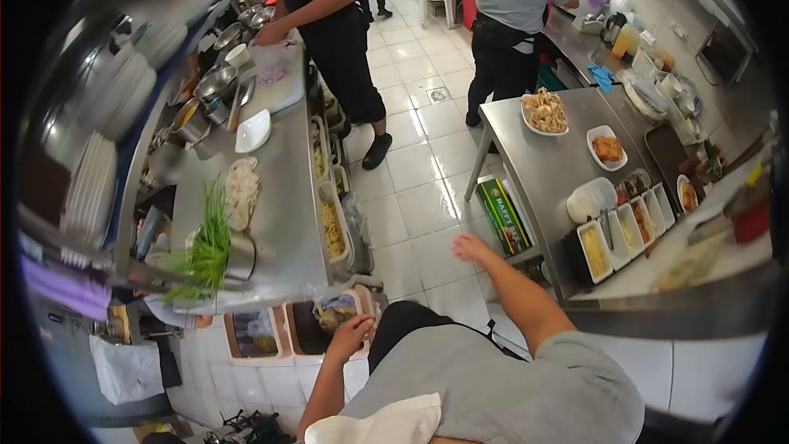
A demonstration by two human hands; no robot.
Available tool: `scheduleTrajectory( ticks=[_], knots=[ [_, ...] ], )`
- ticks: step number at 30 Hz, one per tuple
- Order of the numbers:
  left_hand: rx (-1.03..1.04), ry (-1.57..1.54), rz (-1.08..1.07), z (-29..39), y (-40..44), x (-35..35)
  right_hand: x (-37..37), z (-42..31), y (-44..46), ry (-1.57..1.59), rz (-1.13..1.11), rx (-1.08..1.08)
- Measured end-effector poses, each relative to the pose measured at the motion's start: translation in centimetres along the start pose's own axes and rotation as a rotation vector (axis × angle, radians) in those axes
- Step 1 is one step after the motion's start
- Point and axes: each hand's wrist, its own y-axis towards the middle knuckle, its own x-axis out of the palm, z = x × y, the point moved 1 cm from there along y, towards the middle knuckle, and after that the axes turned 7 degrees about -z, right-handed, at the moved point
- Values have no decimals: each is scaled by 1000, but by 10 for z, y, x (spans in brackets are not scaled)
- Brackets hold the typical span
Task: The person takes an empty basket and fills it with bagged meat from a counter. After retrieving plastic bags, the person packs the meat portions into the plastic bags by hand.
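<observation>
My left hand (352, 336) hangs low beside my body, close to the rim of a bin (362, 299) with a dark bag inside. Its fingers are curled together, and nothing shows in them. In front of me my right hand (472, 248) is held out over the tiled floor, fingers apart and nothing in it. It is nearest to a green box (504, 215) on the shelf under the right table. A white cloth (382, 421) lies over my grey shirt.
The left steel counter (283, 230) bears green stalks (208, 242), a pale heap (242, 194) and a white dish (253, 131). On the right table (542, 168) stand filled bowls (546, 111) and food containers (595, 253). Two people stand ahead along the aisle (411, 140).
</observation>
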Motion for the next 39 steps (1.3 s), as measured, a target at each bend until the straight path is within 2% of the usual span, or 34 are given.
scheduleTrajectory(
  ticks=[2, 4, 6, 8, 10, 12, 14, 16, 18, 21, 22, 24, 26, 27, 28, 29, 31, 32, 34, 36, 38, 39],
  knots=[
    [50, -81, -6, 22, 33, -12, 22, -69, 33, -40, -70, 1],
    [88, -12, -21, 62, 68, -27, 33, -114, 66, -3, -90, 8],
    [129, 64, -52, 96, 100, -46, 39, -130, 97, 42, -95, 11],
    [297, 248, 17, 151, 154, -64, 30, -149, 121, 125, -147, 97],
    [309, 344, -13, 217, 197, -76, 17, -162, 138, 196, -134, 171],
    [473, 415, 7, 269, 243, -87, 2, -183, 150, 266, -70, 128],
    [456, 435, -49, 327, 280, -87, -16, -208, 157, 321, -20, 105],
    [832, 898, 1, 385, 314, -85, -34, -236, 167, 489, 66, 37],
    [843, 847, -122, 432, 347, -73, -55, -264, 178, 614, 64, -43],
    [742, 566, -338, 464, 420, -60, -96, -297, 213, 787, 73, -155],
    [749, 575, -353, 461, 457, -60, -110, -310, 229, 845, 92, -185],
    [508, 493, -342, 422, 551, -79, -137, -333, 262, 907, 119, -199],
    [453, 1027, -188, 363, 617, -122, -170, -350, 318, 941, 134, -187],
    [349, 1122, -124, 325, 637, -147, -176, -372, 334, 949, 167, -148],
    [354, 1264, -226, 259, 667, -194, -185, -392, 356, 948, 154, -143],
    [144, 1145, -376, 264, 644, -203, -192, -412, 380, 925, 126, -121],
    [-151, 1416, -577, 237, 640, -221, -194, -447, 430, 898, 69, -56],
    [-190, 1377, -563, 227, 627, -229, -194, -467, 453, 853, 31, -57],
    [91, 1457, -303, 216, 595, -244, -182, -498, 493, 753, -63, -36],
    [-16, 1355, -213, 209, 586, -237, -161, -534, 529, 594, -129, 26],
    [-457, 94, 282, 177, 590, -232, -137, -571, 558, 471, -222, 93],
    [-514, -89, 356, 185, 597, -218, -129, -587, 574, 390, -272, 126]
  ],
)
